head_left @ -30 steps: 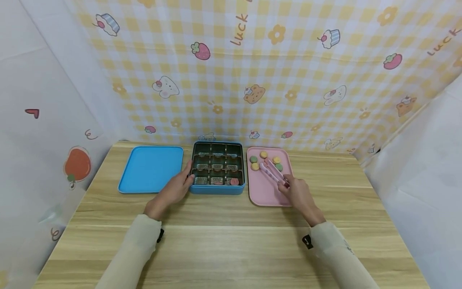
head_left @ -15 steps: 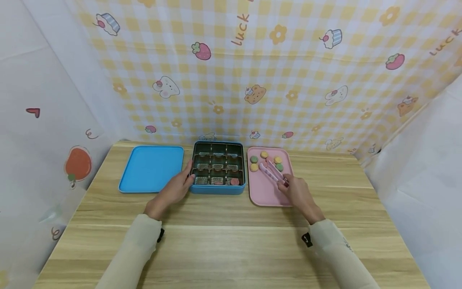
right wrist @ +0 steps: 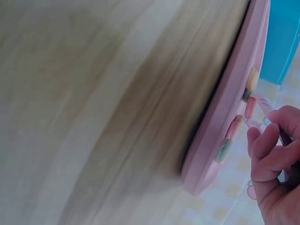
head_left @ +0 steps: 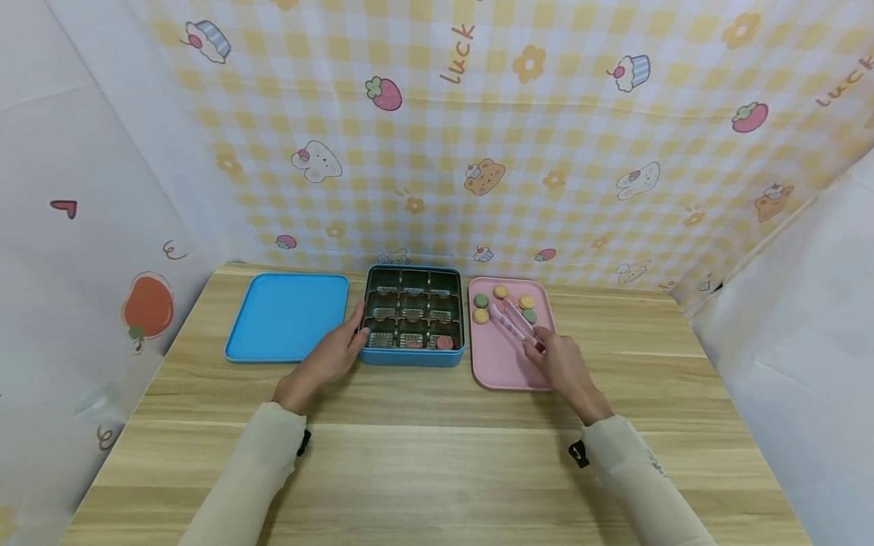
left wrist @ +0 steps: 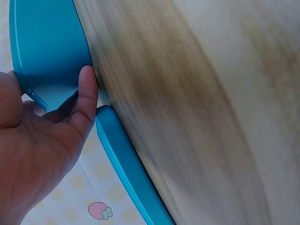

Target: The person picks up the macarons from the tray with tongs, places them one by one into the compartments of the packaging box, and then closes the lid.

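Note:
In the head view my right hand [head_left: 561,368] holds pink tongs [head_left: 510,326] over the pink tray [head_left: 498,368]. The tong tips stand on either side of a pink macaron [right wrist: 250,108], seen in the right wrist view. Yellow and green macarons, such as a green one [head_left: 529,315], lie around the tips, with a second pink macaron [right wrist: 233,126] close by. My left hand [left wrist: 49,140] rests at the corner of the blue box [left wrist: 47,47], thumb at its rim and straight fingers along its outer side. Its divided dark insert [head_left: 412,303] holds pink macarons [head_left: 444,343] in the front row.
Left of the box lies a flat blue lid [head_left: 290,318], partly behind my left hand. Everything stands near the back of the wooden table [head_left: 423,455]. A patterned cloth [head_left: 423,152] hangs right behind, and white sheets flank both sides.
The tong tips have shifted only slightly among the macarons. My left hand stays at the box, and the head view has drifted a little.

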`<state>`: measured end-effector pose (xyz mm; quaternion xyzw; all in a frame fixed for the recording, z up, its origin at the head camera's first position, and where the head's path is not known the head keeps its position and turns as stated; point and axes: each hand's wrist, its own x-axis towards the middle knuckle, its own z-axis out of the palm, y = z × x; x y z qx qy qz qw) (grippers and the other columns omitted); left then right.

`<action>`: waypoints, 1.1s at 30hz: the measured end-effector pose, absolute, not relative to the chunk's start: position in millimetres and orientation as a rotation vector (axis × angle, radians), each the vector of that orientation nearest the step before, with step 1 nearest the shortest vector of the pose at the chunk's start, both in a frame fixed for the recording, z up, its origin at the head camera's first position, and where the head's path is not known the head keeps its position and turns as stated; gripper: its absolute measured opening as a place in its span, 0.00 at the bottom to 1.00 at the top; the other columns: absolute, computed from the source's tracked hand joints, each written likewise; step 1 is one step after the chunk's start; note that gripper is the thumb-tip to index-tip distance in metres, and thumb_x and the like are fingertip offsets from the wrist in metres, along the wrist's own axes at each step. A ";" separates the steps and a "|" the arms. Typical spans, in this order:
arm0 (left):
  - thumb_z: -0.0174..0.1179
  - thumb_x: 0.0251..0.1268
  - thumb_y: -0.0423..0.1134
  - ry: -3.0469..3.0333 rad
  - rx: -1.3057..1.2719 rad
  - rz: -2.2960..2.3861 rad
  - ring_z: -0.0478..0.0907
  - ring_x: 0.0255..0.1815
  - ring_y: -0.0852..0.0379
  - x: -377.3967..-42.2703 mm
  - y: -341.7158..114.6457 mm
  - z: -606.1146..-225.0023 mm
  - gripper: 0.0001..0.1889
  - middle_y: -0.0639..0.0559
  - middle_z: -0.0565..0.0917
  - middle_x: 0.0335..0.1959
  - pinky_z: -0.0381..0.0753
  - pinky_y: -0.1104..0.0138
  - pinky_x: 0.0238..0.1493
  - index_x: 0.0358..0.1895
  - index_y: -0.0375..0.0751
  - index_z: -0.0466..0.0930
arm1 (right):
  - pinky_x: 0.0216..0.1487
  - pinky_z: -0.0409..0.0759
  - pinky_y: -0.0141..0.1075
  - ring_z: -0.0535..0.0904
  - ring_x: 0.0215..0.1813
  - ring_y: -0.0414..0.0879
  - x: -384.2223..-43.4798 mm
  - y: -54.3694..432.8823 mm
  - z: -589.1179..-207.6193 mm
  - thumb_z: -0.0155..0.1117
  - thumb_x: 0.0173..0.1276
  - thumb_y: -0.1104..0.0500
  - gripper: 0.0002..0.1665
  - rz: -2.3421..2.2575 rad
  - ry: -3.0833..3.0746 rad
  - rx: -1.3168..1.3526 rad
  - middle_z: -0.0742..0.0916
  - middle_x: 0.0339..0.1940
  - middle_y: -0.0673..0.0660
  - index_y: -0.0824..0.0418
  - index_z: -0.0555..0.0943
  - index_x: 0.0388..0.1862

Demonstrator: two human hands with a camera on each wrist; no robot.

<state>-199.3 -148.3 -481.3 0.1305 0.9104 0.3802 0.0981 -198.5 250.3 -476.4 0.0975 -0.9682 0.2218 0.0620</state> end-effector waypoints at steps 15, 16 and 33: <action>0.37 0.84 0.41 2.701 0.397 1.111 0.55 0.75 0.32 -203.2 -147.9 -481.5 0.33 0.30 0.52 0.77 0.61 0.41 0.71 0.80 0.34 0.34 | 0.18 0.69 0.28 0.72 0.18 0.38 -187.1 212.8 -450.8 0.66 0.68 0.60 0.06 0.712 -2.778 0.472 0.84 0.22 0.53 0.62 0.81 0.35; 0.37 0.84 0.41 2.700 0.396 1.111 0.54 0.75 0.32 -203.4 -148.1 -481.7 0.33 0.30 0.51 0.77 0.61 0.41 0.71 0.80 0.34 0.34 | 0.17 0.69 0.28 0.71 0.18 0.37 -185.9 209.6 -449.4 0.66 0.68 0.61 0.05 0.717 -2.773 0.494 0.84 0.22 0.52 0.62 0.80 0.35; 0.38 0.83 0.41 2.697 0.390 1.118 0.54 0.76 0.32 -203.3 -147.0 -481.3 0.33 0.30 0.51 0.77 0.60 0.41 0.71 0.80 0.33 0.34 | 0.20 0.71 0.26 0.71 0.21 0.34 -168.8 156.4 -436.2 0.64 0.72 0.57 0.11 0.768 -2.861 0.793 0.83 0.26 0.45 0.61 0.83 0.48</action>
